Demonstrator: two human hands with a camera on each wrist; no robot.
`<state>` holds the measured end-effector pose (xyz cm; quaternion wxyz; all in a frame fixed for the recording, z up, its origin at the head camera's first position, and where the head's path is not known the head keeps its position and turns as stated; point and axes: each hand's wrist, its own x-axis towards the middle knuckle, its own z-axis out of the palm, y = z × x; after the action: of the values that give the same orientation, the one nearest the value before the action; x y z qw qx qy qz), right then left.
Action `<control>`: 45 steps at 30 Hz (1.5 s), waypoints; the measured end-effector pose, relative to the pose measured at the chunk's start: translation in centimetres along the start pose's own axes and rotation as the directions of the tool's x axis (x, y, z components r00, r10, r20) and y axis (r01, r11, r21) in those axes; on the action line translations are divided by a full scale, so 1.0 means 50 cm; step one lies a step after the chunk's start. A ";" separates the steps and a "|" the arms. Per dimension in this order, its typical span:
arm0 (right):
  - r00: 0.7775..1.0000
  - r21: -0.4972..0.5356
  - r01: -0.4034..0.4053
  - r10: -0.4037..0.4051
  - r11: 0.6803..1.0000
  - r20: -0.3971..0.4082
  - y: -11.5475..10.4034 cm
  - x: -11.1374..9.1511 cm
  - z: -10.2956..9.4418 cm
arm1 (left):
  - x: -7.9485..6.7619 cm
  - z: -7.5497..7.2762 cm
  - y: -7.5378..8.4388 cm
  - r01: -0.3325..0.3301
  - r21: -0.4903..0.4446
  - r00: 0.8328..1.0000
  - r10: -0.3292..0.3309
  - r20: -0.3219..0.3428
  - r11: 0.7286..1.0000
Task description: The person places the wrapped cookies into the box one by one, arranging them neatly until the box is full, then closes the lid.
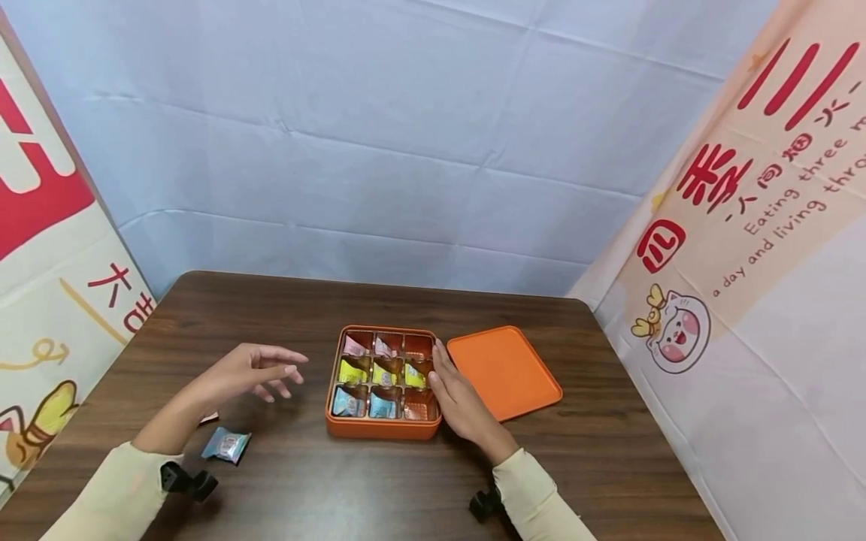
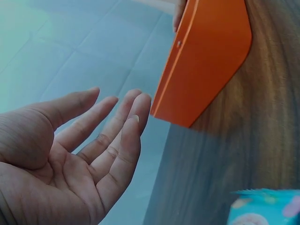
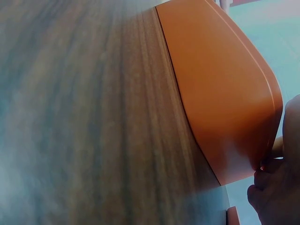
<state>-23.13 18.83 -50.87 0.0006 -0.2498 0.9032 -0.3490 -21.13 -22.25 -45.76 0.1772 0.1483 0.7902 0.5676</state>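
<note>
Left hand (image 1: 250, 370): in the air over the table (image 1: 304, 496), nothing in it, thumb and fingers apart, fingers loosely bent, pointing toward the box. Right hand (image 1: 461, 400): laid along the box's right wall, fingers mostly straight, thumb near the rim, touching rather than clamped round it.

Orange box (image 1: 383, 430): sits flat just left of the right hand, to the right of the left fingertips and apart from them. Divided three by three inside. Pink sweets (image 1: 355, 346) in the back row, left and middle cells; yellow sweets (image 1: 352, 373) across the middle row, the rightmost one close to the right thumb; blue sweets (image 1: 347, 403) in the front row, left and middle.

Loose blue packet (image 1: 226, 445): on the table, below the left hand on the wearer's side. Another small wrapper (image 1: 210, 418) by the left wrist, mostly hidden, kind unclear.

Orange lid (image 1: 507, 373): flat on the table, right of the right hand. Black wrist device (image 1: 188, 482) on the left sleeve (image 1: 115, 488). Pale cloth (image 1: 379, 113) hangs beyond both hands.
</note>
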 end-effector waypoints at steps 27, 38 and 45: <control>1.000 0.009 0.005 -0.005 1.000 0.006 0.000 -0.002 0.000 | -0.114 -0.025 -0.062 -0.009 -0.063 1.000 0.010 0.020 0.998; 1.000 0.013 0.013 -0.013 1.000 0.007 -0.006 0.001 -0.002 | -0.149 -0.025 -0.091 -0.007 -0.006 0.999 0.007 -0.038 1.000; 1.000 0.019 0.020 -0.020 1.000 -0.001 -0.005 0.000 -0.002 | -0.154 -0.016 -0.103 -0.105 0.164 0.990 0.119 -0.081 0.981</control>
<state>-23.07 18.74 -50.63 -0.0007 -0.2590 0.8972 -0.3577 -14.76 -27.89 -49.56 0.0965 0.1802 0.8307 0.5179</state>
